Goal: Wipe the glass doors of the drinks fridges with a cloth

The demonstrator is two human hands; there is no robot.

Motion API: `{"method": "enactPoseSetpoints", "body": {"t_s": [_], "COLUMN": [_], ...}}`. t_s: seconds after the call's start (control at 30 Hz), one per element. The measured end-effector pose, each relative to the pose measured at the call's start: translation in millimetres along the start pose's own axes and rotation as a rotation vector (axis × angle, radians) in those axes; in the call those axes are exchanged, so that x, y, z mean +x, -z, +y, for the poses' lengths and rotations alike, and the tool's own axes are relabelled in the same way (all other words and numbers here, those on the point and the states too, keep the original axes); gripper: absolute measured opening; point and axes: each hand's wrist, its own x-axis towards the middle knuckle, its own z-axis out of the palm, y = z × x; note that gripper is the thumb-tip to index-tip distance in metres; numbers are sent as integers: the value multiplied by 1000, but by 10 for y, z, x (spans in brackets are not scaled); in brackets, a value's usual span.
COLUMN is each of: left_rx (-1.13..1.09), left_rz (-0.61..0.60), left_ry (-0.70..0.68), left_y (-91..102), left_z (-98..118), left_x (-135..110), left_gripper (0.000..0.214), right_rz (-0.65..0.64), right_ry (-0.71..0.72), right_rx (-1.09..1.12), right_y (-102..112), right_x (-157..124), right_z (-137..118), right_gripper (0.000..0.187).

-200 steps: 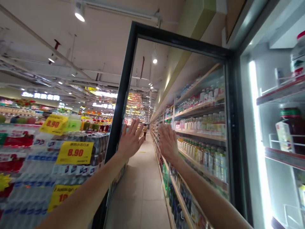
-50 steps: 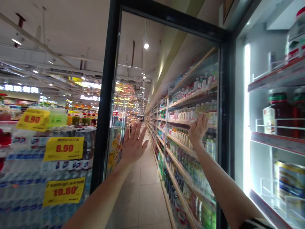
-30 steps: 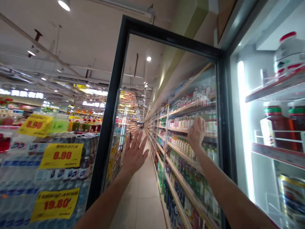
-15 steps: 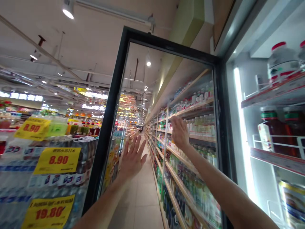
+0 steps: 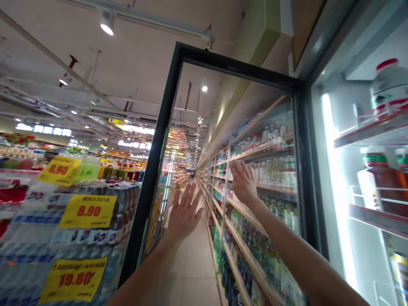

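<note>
The black-edged door (image 5: pixel 236 68) is standing open, its right edge adjoining the lit fridge (image 5: pixel 366 259) and its free edge lying to the left. Both hands are facing the pane (image 5: pixel 216 127) of the door.

The left hand (image 5: pixel 185 214) is lying released: its back is facing the camera, its fingers are pointing up and spreading, and its thumb is angling to the right. Through the pane, the floor (image 5: pixel 197 263) of the aisle is showing beside it.

The right hand (image 5: pixel 244 182) is also lying released, higher than the left, with its fingers slightly bending, close together and leaning left. Whether either palm is touching the pane cannot be told.

Beyond the pane, long shelves (image 5: pixel 261 148) of bottles are running into the distance, directly behind the right hand.

Inside the fridge, a vertical light (image 5: pixel 339 191) is glowing near the door. A red-capped bottle (image 5: pixel 389 89) is standing on the upper rack; a green-capped bottle (image 5: pixel 382 180) is standing on the rack below, behind a wire guard.

Left of the door, bottle packs (image 5: pixel 28 255) are forming a stack. Two yellow signs reading 8.90 are hanging above a lower sign (image 5: pixel 75 279) reading 19.80. Overhead, a lamp (image 5: pixel 106 24) is shining.
</note>
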Motion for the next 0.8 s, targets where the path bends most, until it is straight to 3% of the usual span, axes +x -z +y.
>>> {"method": "enactPoseSetpoints", "body": {"t_s": [0.1,0.17,0.2,0.3,0.37,0.43,0.57,0.63,0.8], "left_rx": [-4,-16,-23,-41,-44,-41,-24,-22,-37], "left_rz": [-12,-12,-6,22,33,36,18,8,31], "left_ry": [0,-4,-4,-5,-7,-9,-5,-1,-7], "left_y": [6,11,12,8,3,2,18,23,17], "left_z": [0,1,1,-3,-6,-5,19,27,-16], "left_x": [1,6,8,13,12,10,12,13,3], "left_gripper": [52,52,52,51,51,50,51,51,48], "right_rz": [106,111,77,-72,-133,-111,98,141,-16], "right_ry": [-287,-360,-298,107,225,79,-475,-550,-167], "right_rx": [-48,-45,-27,45,48,7,-70,-42,268], "right_y": [0,-12,-19,-22,5,54,119,103,-1], "right_x": [28,41,32,-42,-90,-108,-86,-92,-180], "right_z": [6,-64,-134,-355,-359,-186,279,280,-405], "right_gripper": [52,53,54,54,52,51,52,53,56]}}
